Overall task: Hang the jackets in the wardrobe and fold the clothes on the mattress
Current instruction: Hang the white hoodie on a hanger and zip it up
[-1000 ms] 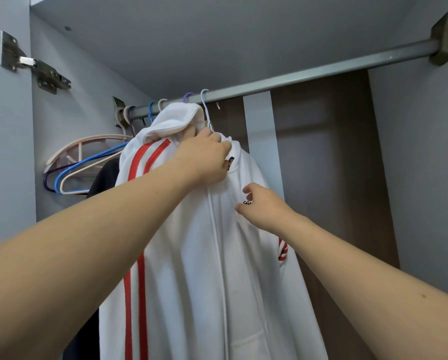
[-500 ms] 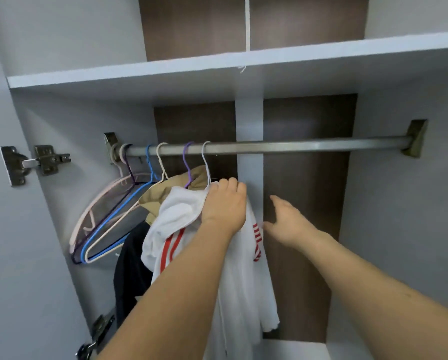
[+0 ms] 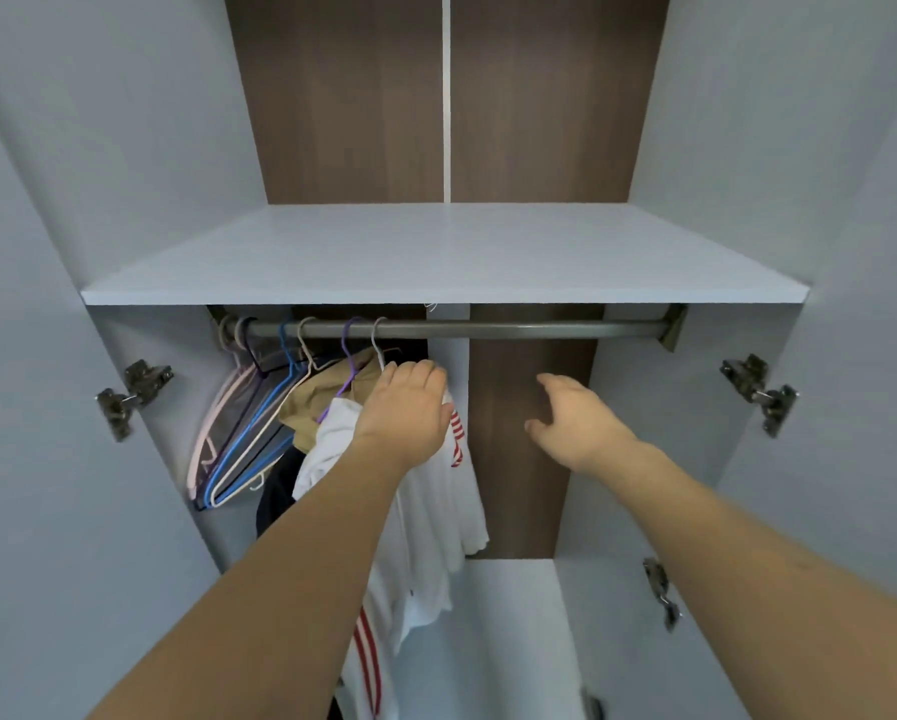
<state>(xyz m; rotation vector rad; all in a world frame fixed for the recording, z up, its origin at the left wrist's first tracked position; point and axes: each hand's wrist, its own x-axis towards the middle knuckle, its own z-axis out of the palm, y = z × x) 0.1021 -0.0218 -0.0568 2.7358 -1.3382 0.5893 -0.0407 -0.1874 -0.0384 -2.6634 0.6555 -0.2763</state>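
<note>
A white jacket [image 3: 436,517] with red stripes hangs from a white hanger hook [image 3: 378,340] on the metal wardrobe rail [image 3: 514,328]. My left hand [image 3: 410,407] lies over the jacket's collar, fingers curled down around the top of it beside the hook. My right hand [image 3: 576,423] floats in the air to the right of the jacket, fingers relaxed and spread, holding nothing. A tan jacket [image 3: 321,397] on a purple hanger and a dark garment [image 3: 277,491] hang just to the left of the white one.
Several bare hangers [image 3: 238,433] bunch at the rail's left end. A white shelf [image 3: 436,252] sits right above the rail. Door hinges [image 3: 134,392] [image 3: 758,394] jut from both side walls. The rail's right half carries nothing.
The view has pulled back and up from the wardrobe. My right hand has let go of the jacket front and moved right into the air. My left hand stays on the collar.
</note>
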